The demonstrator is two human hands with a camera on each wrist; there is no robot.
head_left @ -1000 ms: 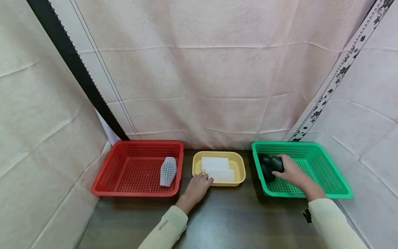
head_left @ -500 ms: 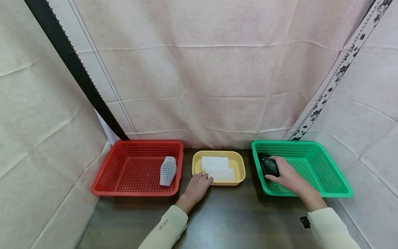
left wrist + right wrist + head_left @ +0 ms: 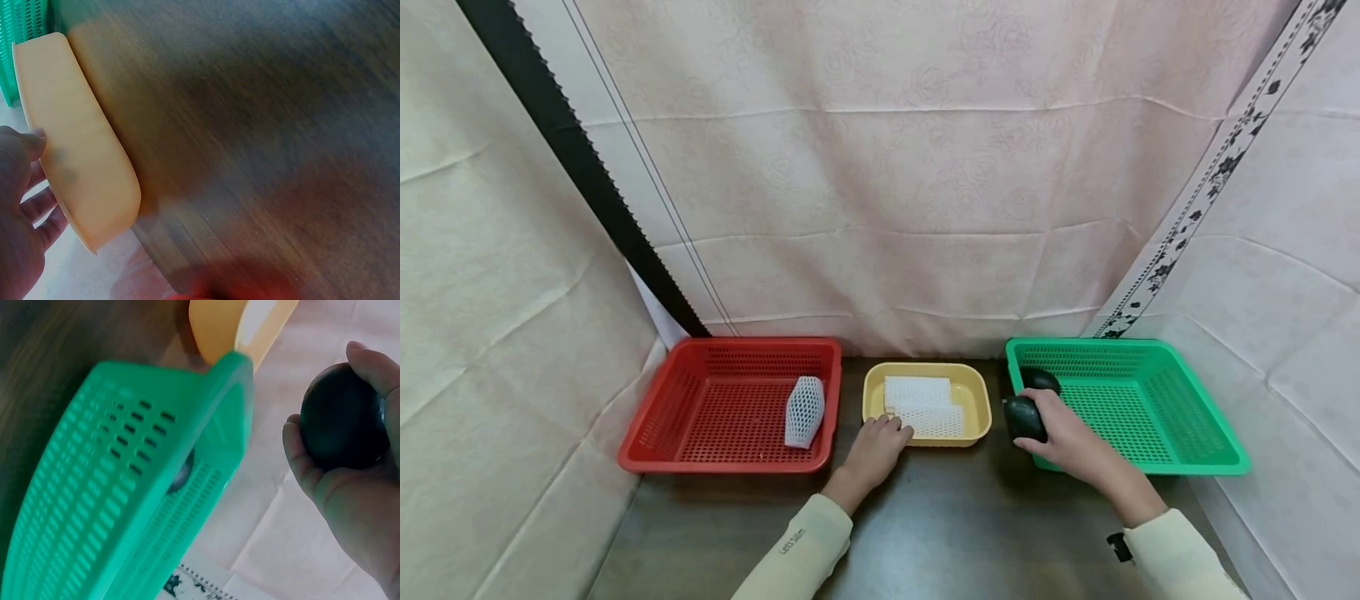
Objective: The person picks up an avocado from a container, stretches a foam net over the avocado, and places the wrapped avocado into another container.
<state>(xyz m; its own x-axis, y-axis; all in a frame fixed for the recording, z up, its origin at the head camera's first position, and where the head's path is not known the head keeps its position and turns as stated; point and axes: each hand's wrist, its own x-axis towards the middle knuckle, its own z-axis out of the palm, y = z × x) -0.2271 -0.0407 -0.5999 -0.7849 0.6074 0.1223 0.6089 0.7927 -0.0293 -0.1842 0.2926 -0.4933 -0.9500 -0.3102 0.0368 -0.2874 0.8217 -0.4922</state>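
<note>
My right hand [image 3: 1071, 437] grips a dark green avocado [image 3: 1024, 418], held over the left rim of the green basket [image 3: 1150, 467]. In the right wrist view the thumb and fingers curl round the avocado [image 3: 344, 419]. A second avocado [image 3: 1041, 380] lies in the basket's left end. My left hand [image 3: 872, 458] holds the near rim of a yellow tray [image 3: 979, 400], thumb outside and fingers over the edge, as the left wrist view shows on the tray wall [image 3: 87, 144]. White foam net sleeves [image 3: 928, 417] lie flat in the tray.
On the left stands a red basket [image 3: 722, 462] with a net-wrapped item [image 3: 805, 412] at its right end. Baskets and tray rest on a dark wooden table [image 3: 925, 525]. Pale cloth [image 3: 925, 208] hangs behind and on both sides.
My right hand has moved left, carrying the avocado from inside the green basket to over its left rim. The left hand has stayed at the tray.
</note>
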